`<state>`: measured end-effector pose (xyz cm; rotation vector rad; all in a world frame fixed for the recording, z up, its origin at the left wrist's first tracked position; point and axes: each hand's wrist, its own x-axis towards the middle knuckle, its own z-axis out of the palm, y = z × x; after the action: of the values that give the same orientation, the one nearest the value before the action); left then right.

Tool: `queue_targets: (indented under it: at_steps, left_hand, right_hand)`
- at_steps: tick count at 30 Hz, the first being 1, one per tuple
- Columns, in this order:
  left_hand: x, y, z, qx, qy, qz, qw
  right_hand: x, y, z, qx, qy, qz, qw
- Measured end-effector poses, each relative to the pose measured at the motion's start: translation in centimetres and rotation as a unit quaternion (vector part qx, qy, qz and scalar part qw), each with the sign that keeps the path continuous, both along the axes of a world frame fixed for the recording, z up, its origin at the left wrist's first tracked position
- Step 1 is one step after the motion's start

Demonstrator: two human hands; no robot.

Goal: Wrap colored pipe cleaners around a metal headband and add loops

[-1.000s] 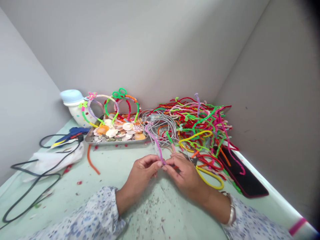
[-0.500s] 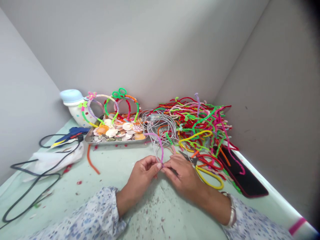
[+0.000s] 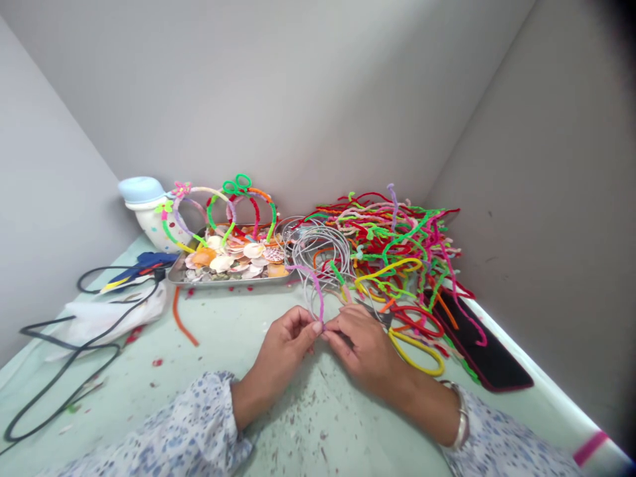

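Note:
My left hand [image 3: 283, 354] and my right hand [image 3: 360, 344] meet at the fingertips over the pale green table [image 3: 218, 344]. Both pinch the low end of a purple pipe cleaner [image 3: 317, 293], which arcs up and to the left from my fingers, wound on a thin grey wire band. Just behind it lies a heap of bare grey wire headbands [image 3: 318, 248]. Right of that spreads a big tangle of coloured pipe cleaners [image 3: 397, 242].
A metal tray [image 3: 226, 279] of seashells holds several finished pipe-cleaner headbands [image 3: 233, 205]. A blue glue gun [image 3: 142, 265] with black cable [image 3: 59, 364], a white cloth, a white jar, an orange pipe cleaner [image 3: 183, 318] and a dark phone [image 3: 484, 354] lie around.
The purple pipe cleaner's free end has curled from a straight slant into a leftward arc. My hands stayed in place, fingers shifting slightly.

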<state>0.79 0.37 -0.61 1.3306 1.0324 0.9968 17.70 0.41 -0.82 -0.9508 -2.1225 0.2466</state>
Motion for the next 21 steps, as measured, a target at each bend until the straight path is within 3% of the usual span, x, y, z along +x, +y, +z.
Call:
queue_targets:
  at_steps: [14, 21]
  left_hand:
    - [-0.13, -0.31, -0.16, 0.015, 0.087, 0.059, 0.994]
    - [-0.18, -0.26, -0.04, 0.04, 0.108, 0.067, 0.991]
  right_hand:
    - [-0.06, -0.23, -0.47, 0.054, -0.084, 0.005, 0.995]
    - [-0.34, -0.16, -0.68, 0.081, -0.077, -0.008, 0.994]
